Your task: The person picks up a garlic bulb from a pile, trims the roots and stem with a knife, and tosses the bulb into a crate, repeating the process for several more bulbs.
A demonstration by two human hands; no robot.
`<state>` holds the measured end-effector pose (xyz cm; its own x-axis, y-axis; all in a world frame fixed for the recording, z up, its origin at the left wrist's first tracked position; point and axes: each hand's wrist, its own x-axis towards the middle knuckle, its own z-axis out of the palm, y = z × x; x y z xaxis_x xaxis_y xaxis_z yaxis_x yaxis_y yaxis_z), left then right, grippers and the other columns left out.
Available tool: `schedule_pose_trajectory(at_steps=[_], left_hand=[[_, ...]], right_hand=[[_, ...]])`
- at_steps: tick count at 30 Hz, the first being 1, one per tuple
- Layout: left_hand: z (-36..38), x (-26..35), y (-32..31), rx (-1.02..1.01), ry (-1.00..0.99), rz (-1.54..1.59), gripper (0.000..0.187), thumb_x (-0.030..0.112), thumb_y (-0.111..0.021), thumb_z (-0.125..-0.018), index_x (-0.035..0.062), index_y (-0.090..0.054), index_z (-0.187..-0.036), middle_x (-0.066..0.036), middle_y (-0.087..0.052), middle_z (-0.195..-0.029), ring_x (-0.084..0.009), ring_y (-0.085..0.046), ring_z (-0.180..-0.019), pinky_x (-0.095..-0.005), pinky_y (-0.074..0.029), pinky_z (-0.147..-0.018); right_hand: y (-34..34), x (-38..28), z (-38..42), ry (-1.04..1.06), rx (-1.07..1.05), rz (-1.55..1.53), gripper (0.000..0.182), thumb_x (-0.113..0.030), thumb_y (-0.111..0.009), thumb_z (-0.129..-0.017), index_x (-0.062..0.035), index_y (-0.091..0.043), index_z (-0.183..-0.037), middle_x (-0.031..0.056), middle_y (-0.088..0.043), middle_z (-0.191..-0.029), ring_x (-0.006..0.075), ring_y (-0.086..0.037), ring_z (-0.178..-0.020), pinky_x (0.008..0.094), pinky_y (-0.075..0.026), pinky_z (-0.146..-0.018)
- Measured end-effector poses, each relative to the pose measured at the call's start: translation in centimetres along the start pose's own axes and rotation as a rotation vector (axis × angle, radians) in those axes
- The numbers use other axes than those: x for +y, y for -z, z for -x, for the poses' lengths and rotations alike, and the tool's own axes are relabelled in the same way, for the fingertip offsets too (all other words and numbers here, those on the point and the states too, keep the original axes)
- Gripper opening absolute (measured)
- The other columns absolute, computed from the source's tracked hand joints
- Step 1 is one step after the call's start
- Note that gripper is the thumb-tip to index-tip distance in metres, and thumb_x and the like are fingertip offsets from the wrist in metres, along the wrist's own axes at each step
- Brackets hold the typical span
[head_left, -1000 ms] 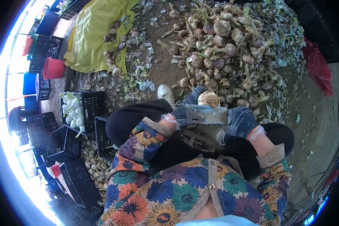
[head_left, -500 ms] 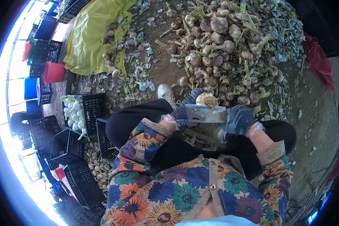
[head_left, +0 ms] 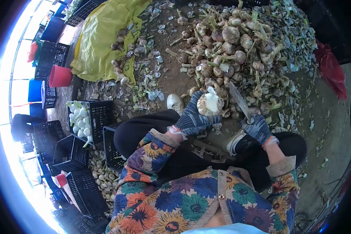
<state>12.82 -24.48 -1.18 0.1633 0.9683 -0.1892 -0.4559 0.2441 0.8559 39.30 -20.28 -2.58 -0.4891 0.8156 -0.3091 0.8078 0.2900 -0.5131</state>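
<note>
My left hand (head_left: 194,117), in a striped knit glove, grips a garlic bulb (head_left: 210,104) whose bare white face is turned up. A wide-bladed knife (head_left: 239,100) is in my right hand (head_left: 256,129), also gloved, with its fingers wrapped round the handle. The blade points up and away from me, to the right of the bulb and apart from it. Just beyond both hands lies a heap of unpeeled garlic (head_left: 226,48) with dry stalks and roots, some of it behind the blade.
A yellow sheet (head_left: 101,43) with a few bulbs lies at the far left. Left of my knee stand a black crate of peeled white garlic (head_left: 81,121) and other black crates (head_left: 87,191). A red bucket (head_left: 60,76) and a red sack (head_left: 331,70) flank the scene; skins litter the ground.
The knife has come away from the bulb, and its blade swung from crosswise to pointing outward. My right hand moved slightly right. The bulb turned from its roots to a white face.
</note>
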Motion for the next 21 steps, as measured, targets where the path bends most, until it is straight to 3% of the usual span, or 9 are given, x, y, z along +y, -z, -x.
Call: schedule_pose_trajectory(at_steps=[2, 4, 6, 9, 12, 17, 18, 20, 21], left_hand=[[-0.4, 0.5, -0.3, 0.044, 0.015, 0.258, 0.068, 0.010, -0.074, -0.072, 0.0071, -0.032, -0.127, -0.008, -0.052, -0.115, -0.0197, -0.054, -0.103, -0.0320, -0.047, -0.088], [-0.7, 0.8, -0.8, 0.077, 0.004, 0.556, 0.058, 0.009, -0.070, -0.076, 0.0090, -0.038, -0.124, -0.007, -0.053, -0.113, -0.0197, -0.056, -0.098, -0.0314, -0.049, -0.083], [-0.9, 1.2, -0.8, 0.389, 0.063, 0.283, 0.057, 0.014, -0.073, -0.074, 0.0116, -0.042, -0.122, -0.005, -0.053, -0.110, -0.0182, -0.056, -0.098, -0.0297, -0.051, -0.075], [-1.9, 0.1, 0.2, 0.433, 0.053, 0.519, 0.046, 0.011, -0.071, -0.075, 0.0124, -0.049, -0.115, -0.004, -0.057, -0.105, -0.0186, -0.058, -0.094, -0.0301, -0.052, -0.073], [-2.2, -0.6, 1.2, 0.460, 0.074, 0.681, 0.044, 0.010, -0.070, -0.076, 0.0118, -0.050, -0.115, -0.005, -0.058, -0.104, -0.0202, -0.059, -0.092, -0.0328, -0.052, -0.076], [-1.9, 0.1, 0.6, 0.500, 0.197, 0.690, 0.046, 0.015, -0.072, -0.075, 0.0114, -0.050, -0.115, -0.005, -0.057, -0.101, -0.0195, -0.058, -0.089, -0.0325, -0.053, -0.074], [-1.4, 0.1, 0.0, 0.400, 0.227, 0.689, 0.046, 0.016, -0.071, -0.075, 0.0111, -0.050, -0.115, -0.005, -0.057, -0.101, -0.0187, -0.058, -0.088, -0.0317, -0.053, -0.074], [-0.4, 0.1, -1.5, 0.199, 0.276, 0.675, 0.046, 0.018, -0.071, -0.075, 0.0106, -0.049, -0.115, -0.005, -0.057, -0.100, -0.0171, -0.058, -0.086, -0.0301, -0.053, -0.073], [-0.5, -0.1, -2.2, 0.237, 0.212, 0.565, 0.043, 0.020, -0.070, -0.077, 0.0117, -0.050, -0.114, -0.003, -0.057, -0.101, -0.0138, -0.057, -0.086, -0.0277, -0.053, -0.068]], right_hand=[[0.8, -2.4, 0.3, -0.230, -0.212, -0.302, 0.034, -0.035, -0.064, -0.076, -0.0012, -0.059, -0.081, 0.0153, -0.058, -0.068, 0.0313, -0.057, -0.062, 0.0415, -0.047, -0.061], [-3.9, -2.6, 1.1, -0.120, -0.019, -1.289, 0.024, -0.031, -0.065, -0.078, -0.0079, -0.059, -0.080, 0.0025, -0.053, -0.063, 0.0177, -0.050, -0.052, 0.0310, -0.044, -0.051], [0.2, -7.0, 3.1, -0.551, -0.632, -1.636, 0.020, -0.030, -0.064, -0.079, -0.0110, -0.060, -0.082, -0.0005, -0.053, -0.069, 0.0133, -0.053, -0.059, 0.0257, -0.042, -0.052], [-1.1, -10.1, 3.8, -0.722, -0.616, -1.791, 0.018, -0.028, -0.062, -0.081, -0.0108, -0.056, -0.077, -0.0012, -0.048, -0.058, 0.0099, -0.043, -0.044, 0.0236, -0.036, -0.042], [-2.9, -11.2, 3.8, -0.750, -0.469, -1.740, 0.019, -0.028, -0.060, -0.082, -0.0112, -0.055, -0.076, -0.0027, -0.044, -0.056, 0.0087, -0.040, -0.042, 0.0235, -0.033, -0.040], [-4.5, -10.7, 1.9, -0.664, -0.620, -1.892, 0.020, -0.031, -0.059, -0.083, -0.0132, -0.054, -0.075, -0.0052, -0.041, -0.054, 0.0078, -0.037, -0.041, 0.0223, -0.030, -0.038], [-4.7, -10.6, 1.4, -0.663, -0.642, -1.921, 0.020, -0.031, -0.058, -0.083, -0.0136, -0.053, -0.075, -0.0056, -0.040, -0.054, 0.0078, -0.037, -0.041, 0.0221, -0.030, -0.038], [-8.6, -7.8, 0.1, -0.524, -0.837, -2.090, 0.020, -0.030, -0.053, -0.087, -0.0107, -0.056, -0.089, -0.0004, -0.051, -0.069, 0.0112, -0.050, -0.057, 0.0266, -0.042, -0.051], [-9.8, -6.6, -0.5, -0.444, -0.936, -2.191, 0.021, -0.030, -0.051, -0.088, -0.0098, -0.057, -0.092, 0.0013, -0.055, -0.074, 0.0129, -0.054, -0.062, 0.0285, -0.046, -0.056]])
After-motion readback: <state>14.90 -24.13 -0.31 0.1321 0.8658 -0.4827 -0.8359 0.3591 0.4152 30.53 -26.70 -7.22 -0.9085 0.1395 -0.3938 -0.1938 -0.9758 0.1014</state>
